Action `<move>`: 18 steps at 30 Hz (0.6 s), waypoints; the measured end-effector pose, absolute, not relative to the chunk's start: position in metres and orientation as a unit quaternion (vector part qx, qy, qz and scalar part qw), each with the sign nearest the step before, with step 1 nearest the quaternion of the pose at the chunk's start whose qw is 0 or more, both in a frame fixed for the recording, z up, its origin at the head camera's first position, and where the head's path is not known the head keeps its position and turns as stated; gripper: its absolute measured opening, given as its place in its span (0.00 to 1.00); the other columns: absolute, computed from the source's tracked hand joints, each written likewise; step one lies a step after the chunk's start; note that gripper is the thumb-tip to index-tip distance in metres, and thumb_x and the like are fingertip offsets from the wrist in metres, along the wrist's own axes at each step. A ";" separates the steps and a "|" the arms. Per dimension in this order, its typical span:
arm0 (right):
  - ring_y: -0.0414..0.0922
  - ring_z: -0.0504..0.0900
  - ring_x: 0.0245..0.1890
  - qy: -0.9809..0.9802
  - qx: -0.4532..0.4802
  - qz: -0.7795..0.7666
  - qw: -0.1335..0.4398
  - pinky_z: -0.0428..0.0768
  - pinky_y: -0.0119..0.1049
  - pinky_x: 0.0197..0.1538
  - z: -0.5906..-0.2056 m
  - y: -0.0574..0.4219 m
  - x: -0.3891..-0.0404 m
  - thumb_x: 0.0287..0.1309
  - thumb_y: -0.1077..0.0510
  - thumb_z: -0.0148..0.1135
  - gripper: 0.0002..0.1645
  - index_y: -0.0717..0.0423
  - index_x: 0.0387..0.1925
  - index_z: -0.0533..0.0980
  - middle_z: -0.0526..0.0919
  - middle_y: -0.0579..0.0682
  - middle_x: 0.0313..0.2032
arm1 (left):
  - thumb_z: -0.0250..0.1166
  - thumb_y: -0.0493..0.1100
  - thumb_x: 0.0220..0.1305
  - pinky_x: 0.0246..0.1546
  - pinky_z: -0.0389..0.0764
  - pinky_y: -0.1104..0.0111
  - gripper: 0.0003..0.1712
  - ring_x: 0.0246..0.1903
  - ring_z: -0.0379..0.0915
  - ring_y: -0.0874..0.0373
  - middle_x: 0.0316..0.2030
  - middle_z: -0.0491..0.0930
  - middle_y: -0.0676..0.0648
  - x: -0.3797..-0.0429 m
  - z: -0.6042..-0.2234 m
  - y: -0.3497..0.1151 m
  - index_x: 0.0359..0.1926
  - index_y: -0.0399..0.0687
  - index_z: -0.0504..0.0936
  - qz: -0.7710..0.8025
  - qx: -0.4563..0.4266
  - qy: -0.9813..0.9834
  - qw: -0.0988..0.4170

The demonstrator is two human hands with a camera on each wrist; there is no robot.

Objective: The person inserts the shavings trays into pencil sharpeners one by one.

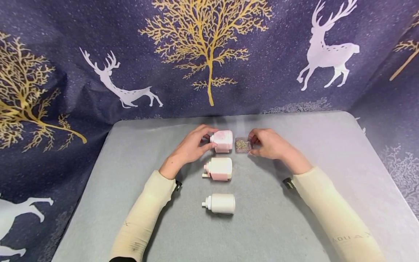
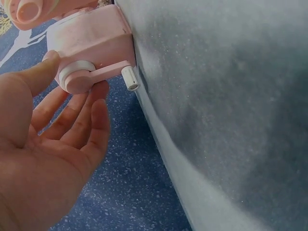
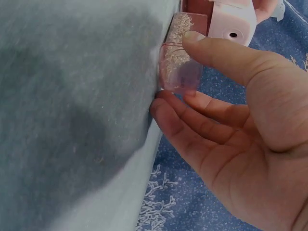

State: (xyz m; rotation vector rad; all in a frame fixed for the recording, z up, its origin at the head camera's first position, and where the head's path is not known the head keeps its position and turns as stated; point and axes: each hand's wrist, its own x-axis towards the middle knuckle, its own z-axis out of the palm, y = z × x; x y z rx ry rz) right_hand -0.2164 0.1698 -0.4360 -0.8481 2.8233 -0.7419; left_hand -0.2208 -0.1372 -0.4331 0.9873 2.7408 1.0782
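Between the thumb and fingers of my left hand [image 1: 196, 143] is a pink crank pencil sharpener [image 1: 224, 141] at the far end of the row. Its crank arm [image 2: 108, 71] with a white knob shows in the left wrist view. My right hand [image 1: 270, 143] pinches a clear pinkish shavings drawer [image 3: 182, 72], thumb on one side and fingers on the other. Pale shavings [image 3: 177, 60] fill much of the drawer. It sits just right of the sharpener body, drawn out of it, with a narrow gap between them in the head view.
A white-and-pink crank sharpener [image 1: 220, 169] stands just nearer than the pink one. Closer still is a white sharpener [image 1: 222, 203]. All are on a grey cloth-covered table [image 1: 262, 225], its far edge just beyond the hands. A dark blue curtain [image 1: 248, 91] hangs behind.
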 end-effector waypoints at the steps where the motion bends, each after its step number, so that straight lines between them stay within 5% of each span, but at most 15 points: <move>1: 0.48 0.80 0.36 0.927 -0.279 -0.244 0.051 0.80 0.44 0.44 -0.436 0.169 -0.217 0.40 0.56 0.78 0.31 0.65 0.46 0.77 0.83 0.53 0.36 | 0.66 0.48 0.64 0.49 0.77 0.60 0.29 0.48 0.72 0.61 0.56 0.72 0.54 -0.221 -0.433 -0.137 0.65 0.47 0.73 0.346 0.317 0.883 0.018; 18: 0.45 0.79 0.35 0.923 -0.283 -0.255 0.050 0.79 0.42 0.44 -0.438 0.160 -0.220 0.39 0.54 0.78 0.30 0.63 0.45 0.77 0.84 0.52 0.34 | 0.66 0.48 0.65 0.50 0.77 0.64 0.28 0.48 0.72 0.62 0.55 0.72 0.55 -0.220 -0.432 -0.138 0.64 0.49 0.73 0.349 0.313 0.883 0.019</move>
